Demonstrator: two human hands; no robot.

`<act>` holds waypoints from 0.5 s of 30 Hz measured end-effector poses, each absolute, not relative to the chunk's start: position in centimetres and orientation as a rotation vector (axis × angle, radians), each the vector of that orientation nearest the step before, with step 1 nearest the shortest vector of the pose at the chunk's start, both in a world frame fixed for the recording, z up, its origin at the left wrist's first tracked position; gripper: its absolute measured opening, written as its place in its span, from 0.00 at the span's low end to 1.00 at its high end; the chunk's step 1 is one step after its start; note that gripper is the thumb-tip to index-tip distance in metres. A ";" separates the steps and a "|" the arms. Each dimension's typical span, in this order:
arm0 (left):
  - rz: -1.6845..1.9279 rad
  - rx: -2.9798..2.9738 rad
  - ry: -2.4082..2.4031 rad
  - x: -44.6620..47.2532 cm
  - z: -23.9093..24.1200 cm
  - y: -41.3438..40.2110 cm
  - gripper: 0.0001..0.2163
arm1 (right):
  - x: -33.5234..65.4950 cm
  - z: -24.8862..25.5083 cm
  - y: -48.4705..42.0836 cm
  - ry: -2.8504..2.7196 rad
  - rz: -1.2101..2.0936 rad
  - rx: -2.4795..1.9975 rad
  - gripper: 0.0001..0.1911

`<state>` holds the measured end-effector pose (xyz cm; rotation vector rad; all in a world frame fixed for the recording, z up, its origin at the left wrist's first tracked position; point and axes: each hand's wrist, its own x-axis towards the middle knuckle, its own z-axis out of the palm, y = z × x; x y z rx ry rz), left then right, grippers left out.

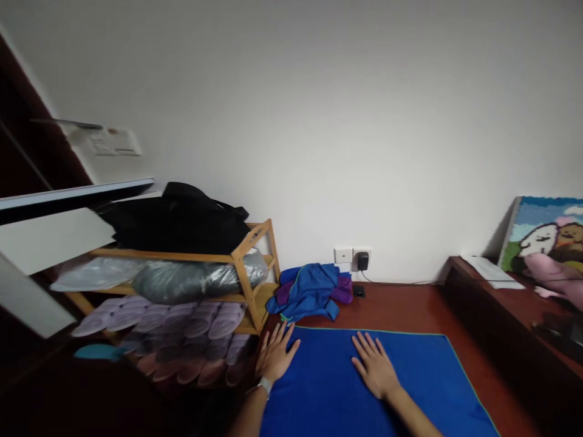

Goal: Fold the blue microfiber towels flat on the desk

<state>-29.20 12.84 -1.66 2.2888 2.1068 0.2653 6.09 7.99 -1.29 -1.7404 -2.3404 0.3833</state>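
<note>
On the brown surface, the cloth lies flat, left hand spread at its far-left corner, right hand spread near the far edge, probably keeping it smooth; the pile sits beyond.

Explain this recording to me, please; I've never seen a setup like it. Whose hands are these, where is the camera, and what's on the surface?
There is no machine here: these are a person's own bare hands. The single picture comes from a camera worn on that person's head, looking forward and down. A blue cloth with green edging lies spread on a reddish-brown surface. The left hand is at the cloth's left edge, and the right hand rests on the cloth, fingers spread. Neither hand grips anything. Beyond the cloth is a blue and purple cloth pile; to the left stands a wooden rack with slippers and a black bag.
</note>
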 end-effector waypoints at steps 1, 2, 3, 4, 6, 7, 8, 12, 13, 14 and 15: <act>0.274 2.289 2.118 -29.2 -1.8 13.0 0.31 | 9.4 -1.8 7.8 -2.289 0.352 -1.830 0.36; 0.283 2.287 2.130 -29.3 -1.9 13.1 0.31 | 12.9 -2.4 7.5 -2.235 0.319 -1.922 0.37; 0.288 2.285 2.136 -29.3 -2.0 13.2 0.31 | 16.5 -3.1 7.3 -2.178 0.283 -2.011 0.37; 0.289 2.284 2.138 -29.3 -2.0 13.3 0.31 | 20.0 -3.9 7.0 -2.111 0.250 -2.106 0.37; 0.280 2.280 2.137 -29.2 -2.0 13.3 0.30 | 26.1 -5.7 6.7 -2.008 0.198 -2.248 0.38; 0.273 2.276 2.138 -29.2 -1.9 13.2 0.30 | 28.5 -6.6 6.7 -1.963 0.168 -2.294 0.39; 0.270 2.272 2.143 -29.2 -1.9 13.2 0.30 | 30.4 -7.4 6.7 -1.943 0.163 -2.323 0.40; 0.274 2.270 2.166 -29.0 -1.8 13.1 0.29 | 32.6 -9.1 6.7 -1.889 0.140 -2.351 0.42; 0.275 2.275 2.166 -28.9 -1.8 13.1 0.29 | 32.5 -9.1 6.6 -1.878 0.129 -2.348 0.42; 0.273 2.277 2.166 -28.9 -1.7 13.1 0.29 | 32.3 -8.9 6.5 -1.873 0.123 -2.344 0.42; 0.264 2.275 2.163 -28.8 -1.6 13.1 0.29 | 32.1 -8.7 6.5 -1.872 0.122 -2.345 0.42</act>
